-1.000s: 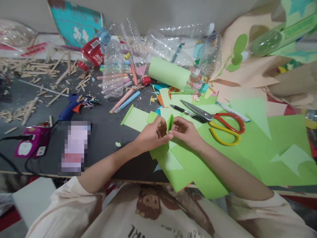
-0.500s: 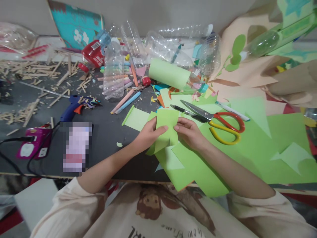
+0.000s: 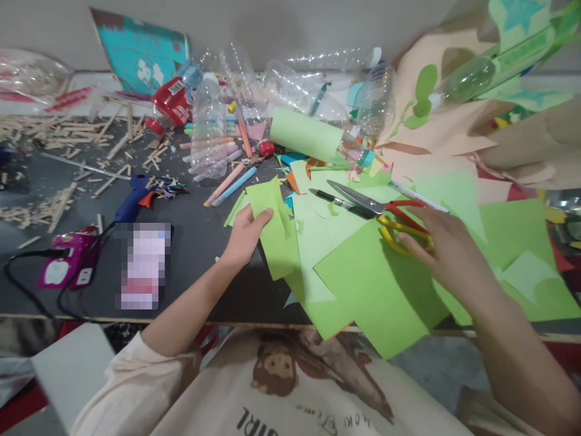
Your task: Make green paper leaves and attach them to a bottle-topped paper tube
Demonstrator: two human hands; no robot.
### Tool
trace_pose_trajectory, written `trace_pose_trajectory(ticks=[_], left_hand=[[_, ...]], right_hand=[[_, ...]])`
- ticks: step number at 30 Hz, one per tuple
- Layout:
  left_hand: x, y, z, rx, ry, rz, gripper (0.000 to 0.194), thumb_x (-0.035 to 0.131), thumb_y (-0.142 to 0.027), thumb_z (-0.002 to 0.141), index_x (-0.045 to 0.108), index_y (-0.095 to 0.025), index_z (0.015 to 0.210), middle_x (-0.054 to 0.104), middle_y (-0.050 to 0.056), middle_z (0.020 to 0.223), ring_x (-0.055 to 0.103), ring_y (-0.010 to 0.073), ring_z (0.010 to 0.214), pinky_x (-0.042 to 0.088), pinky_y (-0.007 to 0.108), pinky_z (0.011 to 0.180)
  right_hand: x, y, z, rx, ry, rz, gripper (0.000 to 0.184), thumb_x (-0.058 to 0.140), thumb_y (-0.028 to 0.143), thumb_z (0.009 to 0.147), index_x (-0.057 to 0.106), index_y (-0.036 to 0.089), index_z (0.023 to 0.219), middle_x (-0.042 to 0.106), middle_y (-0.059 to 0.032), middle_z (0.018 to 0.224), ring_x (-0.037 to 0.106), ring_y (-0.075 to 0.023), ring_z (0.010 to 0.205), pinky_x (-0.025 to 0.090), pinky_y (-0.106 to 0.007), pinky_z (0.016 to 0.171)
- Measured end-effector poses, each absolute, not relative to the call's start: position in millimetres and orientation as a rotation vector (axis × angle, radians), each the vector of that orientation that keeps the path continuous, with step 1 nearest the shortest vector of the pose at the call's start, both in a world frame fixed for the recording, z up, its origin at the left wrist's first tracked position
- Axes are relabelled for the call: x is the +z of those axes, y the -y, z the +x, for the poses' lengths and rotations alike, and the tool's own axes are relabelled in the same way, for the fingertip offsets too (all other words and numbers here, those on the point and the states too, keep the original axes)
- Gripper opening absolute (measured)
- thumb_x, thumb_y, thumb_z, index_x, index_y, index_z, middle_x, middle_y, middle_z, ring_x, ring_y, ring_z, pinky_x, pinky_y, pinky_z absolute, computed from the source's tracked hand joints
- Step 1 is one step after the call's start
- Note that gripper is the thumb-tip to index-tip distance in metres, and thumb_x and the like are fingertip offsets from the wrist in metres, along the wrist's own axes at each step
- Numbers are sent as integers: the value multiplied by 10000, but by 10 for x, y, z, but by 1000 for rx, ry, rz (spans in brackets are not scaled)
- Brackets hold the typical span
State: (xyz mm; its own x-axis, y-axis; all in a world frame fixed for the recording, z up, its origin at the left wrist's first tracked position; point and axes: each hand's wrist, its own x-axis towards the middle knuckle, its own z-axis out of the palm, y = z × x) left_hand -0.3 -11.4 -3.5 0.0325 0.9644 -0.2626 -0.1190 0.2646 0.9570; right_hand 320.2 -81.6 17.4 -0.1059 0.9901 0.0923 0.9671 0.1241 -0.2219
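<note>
Left hand point(image 3: 247, 236) pinches creased green paper point(image 3: 278, 245), long axis near-to-far; right hand point(image 3: 449, 245) at scissors point(image 3: 373, 206), grip unclear, blades pointing far-left.

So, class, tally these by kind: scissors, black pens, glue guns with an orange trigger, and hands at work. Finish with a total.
Scissors: 1 pair
Black pen: 1
Glue gun with an orange trigger: 1
Hands: 2 (left hand, right hand)
Total: 5
</note>
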Motion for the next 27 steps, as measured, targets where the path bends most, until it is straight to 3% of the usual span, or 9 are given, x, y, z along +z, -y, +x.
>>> trace_pose_trajectory(ticks=[2, 8, 11, 15, 19, 23, 27], left_hand=[[-74, 128, 9, 1105, -1224, 994, 266, 736, -390, 646, 624, -179, 762, 692, 10, 725, 619, 157, 631, 496, 266, 598], [-113, 195, 68, 1102, -1286, 1077, 241, 745, -384, 655, 621, -179, 677, 538, -48, 533, 450, 87, 465, 367, 215, 456], [-121, 198, 85, 1081, -1271, 1040, 266, 740, -415, 660, 651, -174, 731, 572, -38, 561, 479, 94, 471, 396, 219, 461], [-156, 180, 79, 1130, -1222, 1028, 323, 771, -435, 657, 670, -181, 830, 671, -7, 681, 591, 132, 566, 473, 235, 516], [-196, 165, 72, 1196, -1171, 1006, 342, 785, -455, 670, 671, -190, 854, 708, 7, 743, 660, 160, 658, 538, 265, 610], [-193, 166, 81, 1237, -1181, 900, 365, 806, -454, 630, 677, -187, 842, 733, 15, 753, 680, 171, 638, 555, 278, 600], [-175, 187, 86, 1203, -1254, 812, 366, 798, -492, 613, 644, -173, 702, 689, 2, 605, 655, 169, 534, 523, 260, 502]], right_hand=[[133, 813, 3331, 154, 2225, -2122, 469, 484, 338, 920, 526, 98, 1320, 653, -229, 1215, 629, -362, 1102, 509, -504, 946], [183, 663, 3246, 197, 2310, -2288, 536, 465, 192, 845, 494, 106, 1374, 625, -204, 1248, 595, -345, 1141, 515, -437, 919], [271, 516, 3163, 285, 2402, -2327, 605, 464, 165, 832, 451, 147, 1436, 595, -202, 1287, 572, -355, 1194, 506, -426, 891], [328, 368, 3124, 415, 2485, -2375, 664, 489, 166, 806, 418, 211, 1465, 614, -189, 1240, 602, -360, 1134, 498, -389, 741], [268, 342, 3138, 482, 2358, -2314, 476, 496, 228, 805, 567, 181, 1273, 672, -169, 1142, 641, -332, 976, 467, -367, 677], [197, 390, 3229, 648, 1824, -2195, 354, 591, 254, 691, 618, 193, 1038, 692, -88, 901, 632, -229, 756, 479, -351, 697], [281, 547, 3258, 963, 1382, -1912, 419, 731, 515, 658, 533, 245, 909, 533, 58, 571, 454, -124, 413, 387, -259, 416]])
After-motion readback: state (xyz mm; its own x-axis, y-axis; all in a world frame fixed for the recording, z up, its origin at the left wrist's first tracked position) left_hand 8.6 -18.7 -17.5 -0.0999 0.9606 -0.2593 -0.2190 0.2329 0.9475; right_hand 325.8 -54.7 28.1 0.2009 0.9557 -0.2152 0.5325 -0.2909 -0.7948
